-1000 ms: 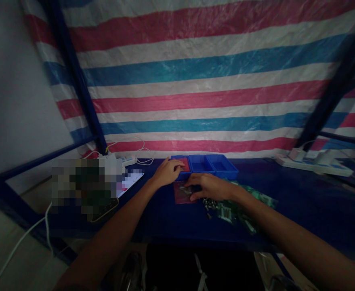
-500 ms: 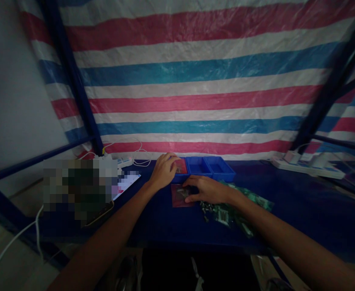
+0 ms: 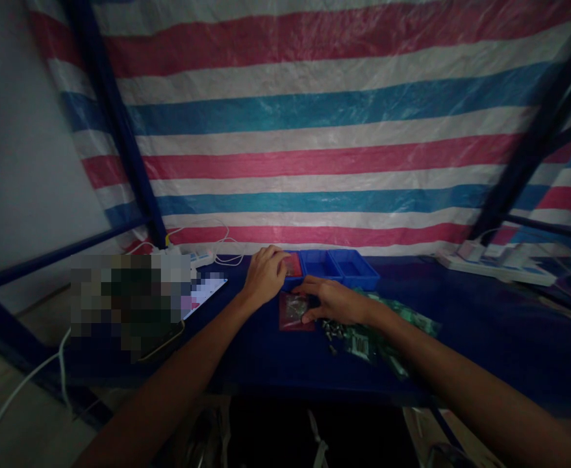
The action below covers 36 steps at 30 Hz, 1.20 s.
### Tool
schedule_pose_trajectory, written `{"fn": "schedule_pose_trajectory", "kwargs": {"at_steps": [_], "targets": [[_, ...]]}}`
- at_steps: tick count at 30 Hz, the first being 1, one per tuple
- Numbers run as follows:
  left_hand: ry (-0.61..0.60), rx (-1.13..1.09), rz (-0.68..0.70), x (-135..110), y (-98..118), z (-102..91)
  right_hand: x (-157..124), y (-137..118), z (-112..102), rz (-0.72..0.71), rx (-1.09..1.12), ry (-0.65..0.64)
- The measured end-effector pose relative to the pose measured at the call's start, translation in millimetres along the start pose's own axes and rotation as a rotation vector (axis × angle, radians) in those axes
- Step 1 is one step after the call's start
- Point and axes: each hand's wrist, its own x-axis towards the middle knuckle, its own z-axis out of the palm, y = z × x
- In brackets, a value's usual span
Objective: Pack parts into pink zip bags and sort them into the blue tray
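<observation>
I observe right hand [image 3: 318,301] half-open over red packet [image 3: 293,312], left hand [image 3: 266,275] curled near worktop's [image 3: 260,357] back edge; holds unclear. Packet probably light, slippery: pinch a corner.

Red-white-and-blue striped plastic tarp [image 3: 314,162] hung across the back, blue metal post [image 3: 125,146] slanting before it at left, white power strip [image 3: 494,268] with plugs [image 3: 469,251] at right, lit screen [image 3: 207,296] and drooping white cable [image 3: 60,353] at left.

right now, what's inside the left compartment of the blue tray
A red piece, likely a plastic bag, lies there. The left hand hides the left edge of the compartment; whatever is under the red piece cannot be seen.
</observation>
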Motion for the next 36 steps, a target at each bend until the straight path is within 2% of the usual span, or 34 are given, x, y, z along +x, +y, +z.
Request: {"fn": "schedule_pose_trajectory", "kwargs": {"at_steps": [5, 9, 15, 20, 25, 31, 36], "targets": [[0.216, 0.043, -0.198, 5.5, -19.9, -0.7, -1.3, -4.8, -6.0, -0.022, 0.056, 0.03], [0.233, -0.031, -0.219, 2.8, -25.0, 8.5, -1.9, -0.8, -7.1, -0.039, 0.029, 0.131], [0.182, -0.159, -0.074, -1.0, -4.4, 14.1, -1.6, 4.6, -9.9, -0.016, 0.116, 0.327], [0.146, -0.198, 0.029, -1.8, -1.1, 6.6, -1.8, 2.4, -14.3, 0.087, 0.461, 0.362], [0.142, -0.238, 0.079, -3.8, -2.5, 5.0, 0.4, 3.2, -17.5, 0.13, 0.728, 0.464], [0.088, -0.208, 0.218, -2.4, 3.3, -8.8, 2.5, 5.2, -21.1, 0.138, 0.784, 0.613], [0.06, -0.195, 0.245, -4.4, 11.0, -13.3, 0.4, 2.2, -23.1, 0.126, 0.72, 0.531]]}}
